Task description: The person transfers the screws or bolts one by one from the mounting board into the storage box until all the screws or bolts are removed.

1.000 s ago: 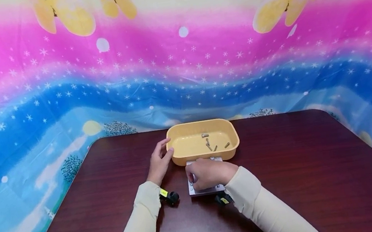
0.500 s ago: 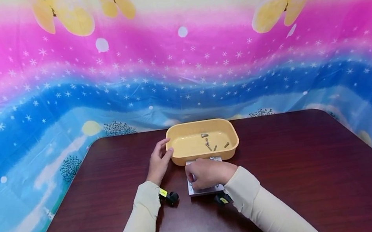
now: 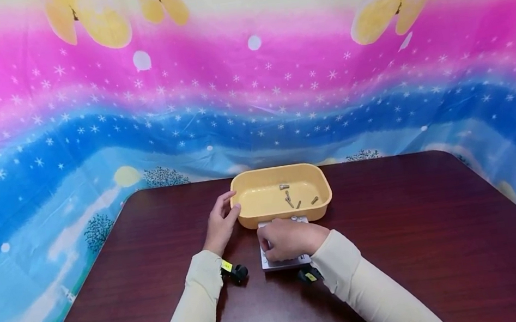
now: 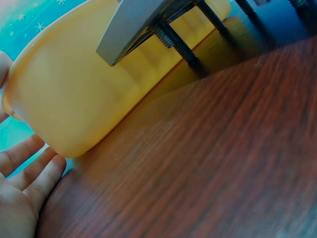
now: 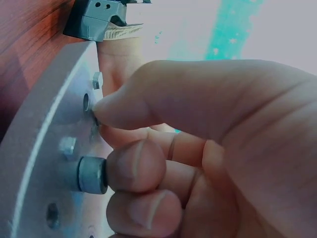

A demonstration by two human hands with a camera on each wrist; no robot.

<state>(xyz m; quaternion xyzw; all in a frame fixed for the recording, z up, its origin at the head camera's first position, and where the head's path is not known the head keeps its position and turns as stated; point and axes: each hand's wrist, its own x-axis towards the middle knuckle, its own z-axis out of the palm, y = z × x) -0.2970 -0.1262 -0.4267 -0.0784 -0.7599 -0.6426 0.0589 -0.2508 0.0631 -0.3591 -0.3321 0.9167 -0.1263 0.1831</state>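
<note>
My left hand [image 3: 219, 227] touches the left end of the yellow bin [image 3: 247, 222], fingers loosely spread; some fingers [image 4: 37, 173] show beside the bin [image 4: 74, 89] in the left wrist view. My right hand [image 3: 291, 239] is over a silver metal plate [image 3: 277, 265] at the bin's near side. In the right wrist view, thumb and index finger of the right hand [image 5: 198, 124] pinch something small, mostly hidden, against the plate [image 5: 34, 134], beside a hole. Another fingertip touches a round bolt head [image 5: 93, 175]. Threaded bolts [image 4: 181, 44] stick out under the plate in the left wrist view.
Several loose bolts [image 3: 288, 199] lie in the right half of the bin. The dark red-brown table [image 3: 420, 226] reaches back to a patterned cloth [image 3: 249, 96]. Black wrist cameras [image 3: 239, 274] sit by both cuffs.
</note>
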